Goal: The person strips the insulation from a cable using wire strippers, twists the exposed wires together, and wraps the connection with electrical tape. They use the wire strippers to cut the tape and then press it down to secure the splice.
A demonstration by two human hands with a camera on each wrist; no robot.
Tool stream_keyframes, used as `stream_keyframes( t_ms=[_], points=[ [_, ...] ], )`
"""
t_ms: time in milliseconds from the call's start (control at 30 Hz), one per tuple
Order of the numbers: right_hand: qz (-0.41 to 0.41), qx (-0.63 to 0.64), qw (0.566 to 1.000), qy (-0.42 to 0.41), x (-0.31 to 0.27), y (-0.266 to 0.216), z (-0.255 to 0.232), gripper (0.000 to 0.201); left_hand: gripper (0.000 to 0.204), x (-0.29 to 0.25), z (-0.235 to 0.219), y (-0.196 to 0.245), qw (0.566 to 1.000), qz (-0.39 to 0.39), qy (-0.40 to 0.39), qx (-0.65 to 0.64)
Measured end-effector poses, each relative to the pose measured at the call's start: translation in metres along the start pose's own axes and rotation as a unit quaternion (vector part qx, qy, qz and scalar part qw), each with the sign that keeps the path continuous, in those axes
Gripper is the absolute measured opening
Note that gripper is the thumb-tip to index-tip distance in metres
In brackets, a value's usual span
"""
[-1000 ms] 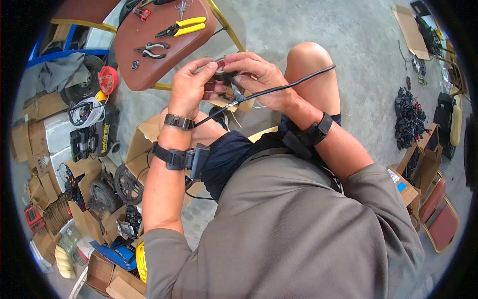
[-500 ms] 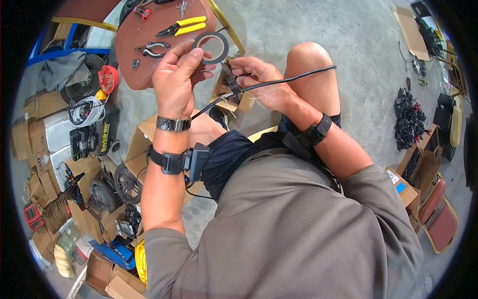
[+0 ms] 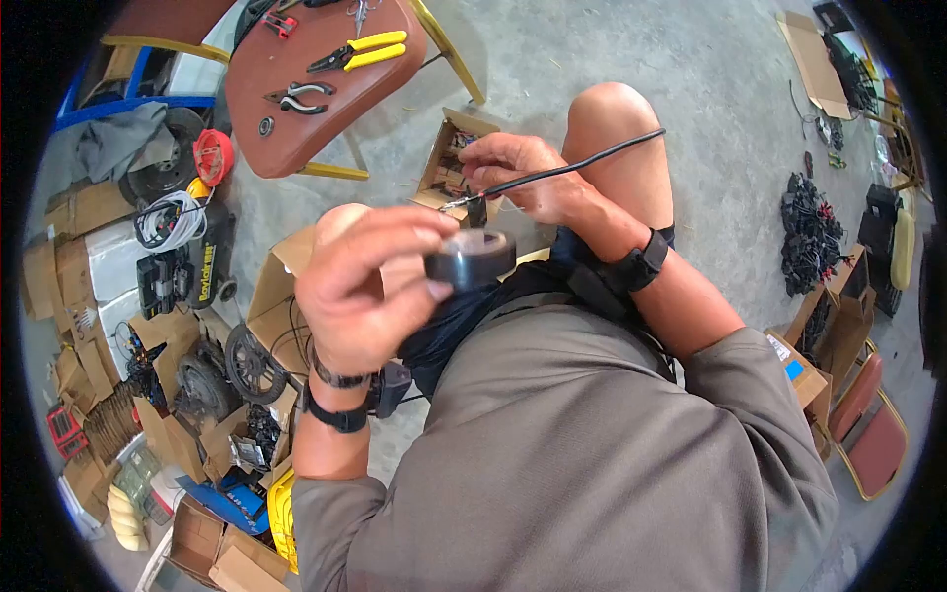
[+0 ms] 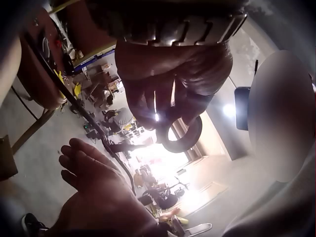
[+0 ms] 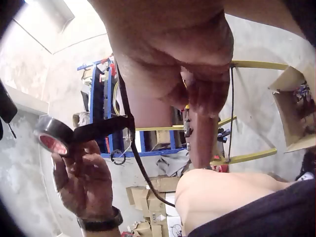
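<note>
My left hand [image 3: 370, 286] pinches a roll of black tape [image 3: 472, 259], blurred in the head view. From the roll [image 5: 53, 136], a dark strip of tape [image 5: 101, 129] runs to the black cable [image 5: 143, 168] in the right wrist view. The cable [image 3: 582, 161] crosses in front of my right hand [image 3: 533, 178] to the knee, with a bare metallic-looking stretch [image 3: 457, 203] beside the fingers. In the left wrist view my right hand [image 4: 101, 195] has its fingers loosely extended beside the cable [image 4: 74, 101]; no grip on it shows.
A brown chair seat [image 3: 296, 74] holds yellow-handled strippers [image 3: 360, 52], pliers [image 3: 299, 97] and a small ring [image 3: 266, 126]. An open cardboard box [image 3: 441, 168] stands beyond the hands. Boxes and wheels crowd the left; a cable pile [image 3: 814, 235] lies right.
My left hand has brought the tape roll away from the chair, down toward my body and over the near side of the cable. My right hand stays nearly in place.
</note>
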State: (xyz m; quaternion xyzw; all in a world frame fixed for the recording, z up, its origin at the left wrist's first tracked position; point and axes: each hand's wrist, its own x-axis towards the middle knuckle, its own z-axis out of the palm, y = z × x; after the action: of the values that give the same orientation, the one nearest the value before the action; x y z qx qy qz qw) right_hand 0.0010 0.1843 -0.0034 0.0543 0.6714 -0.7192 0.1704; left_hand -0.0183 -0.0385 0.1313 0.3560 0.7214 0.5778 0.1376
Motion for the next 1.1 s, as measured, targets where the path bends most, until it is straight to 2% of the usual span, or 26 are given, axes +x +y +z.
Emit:
stream_keyframes(
  t_ms=[33, 67, 100, 200, 300, 333, 433, 567, 733, 833, 933, 1033, 1067, 1100],
  points=[
    [0.038, -0.005, 0.999, -0.025, -0.002, -0.004, -0.001, 0.032, 0.039, -0.002, 0.003, 0.003, 0.999, 0.035, -0.021, 0.005],
    [0.027, 0.014, 0.999, -0.029, 0.001, 0.013, 0.001, 0.030, 0.040, -0.008, 0.005, 0.004, 0.998, 0.048, -0.034, 0.017],
    [0.056, 0.014, 0.997, -0.043, -0.004, 0.008, 0.000, 0.030, 0.042, -0.013, 0.007, 0.005, 0.997, 0.060, -0.047, 0.028],
    [0.135, -0.015, 0.987, -0.086, -0.026, -0.016, -0.006, 0.030, 0.040, -0.023, 0.015, 0.010, 0.992, 0.067, -0.069, 0.080],
    [0.165, 0.052, 0.979, -0.110, -0.048, -0.020, -0.013, 0.033, 0.041, -0.029, 0.022, 0.002, 0.986, 0.080, -0.090, 0.116],
    [0.149, 0.106, 0.972, -0.149, -0.054, -0.016, -0.017, 0.037, 0.041, -0.031, 0.024, 0.000, 0.984, 0.085, -0.096, 0.126],
    [0.167, 0.223, 0.947, -0.159, -0.070, -0.018, -0.013, 0.043, 0.038, -0.033, 0.028, -0.003, 0.976, 0.074, -0.141, 0.146],
    [0.131, 0.179, 0.957, -0.184, -0.078, -0.019, -0.005, 0.049, 0.035, -0.032, 0.036, -0.009, 0.967, 0.092, -0.158, 0.176],
    [0.163, 0.235, 0.934, -0.215, -0.080, -0.016, 0.004, 0.035, 0.034, -0.035, 0.046, -0.016, 0.966, 0.105, -0.162, 0.173],
    [0.121, 0.157, 0.959, -0.202, -0.078, -0.007, 0.000, 0.032, 0.031, -0.035, 0.047, -0.009, 0.972, 0.079, -0.160, 0.151],
    [0.077, 0.107, 0.977, -0.166, -0.072, 0.001, 0.006, 0.029, 0.030, -0.032, 0.036, -0.002, 0.979, 0.055, -0.064, 0.184],
    [0.061, 0.090, 0.983, -0.145, -0.069, 0.006, 0.009, 0.030, 0.027, -0.015, 0.028, -0.014, 0.959, 0.023, 0.056, 0.275],
    [0.079, 0.086, 0.982, -0.152, -0.068, 0.004, 0.009, 0.029, 0.024, -0.002, 0.024, -0.016, 0.948, 0.039, 0.037, 0.314],
    [0.096, 0.081, 0.979, -0.158, -0.066, 0.001, 0.009, 0.029, 0.023, 0.002, 0.024, -0.024, 0.958, -0.003, 0.026, 0.286]
  ],
)
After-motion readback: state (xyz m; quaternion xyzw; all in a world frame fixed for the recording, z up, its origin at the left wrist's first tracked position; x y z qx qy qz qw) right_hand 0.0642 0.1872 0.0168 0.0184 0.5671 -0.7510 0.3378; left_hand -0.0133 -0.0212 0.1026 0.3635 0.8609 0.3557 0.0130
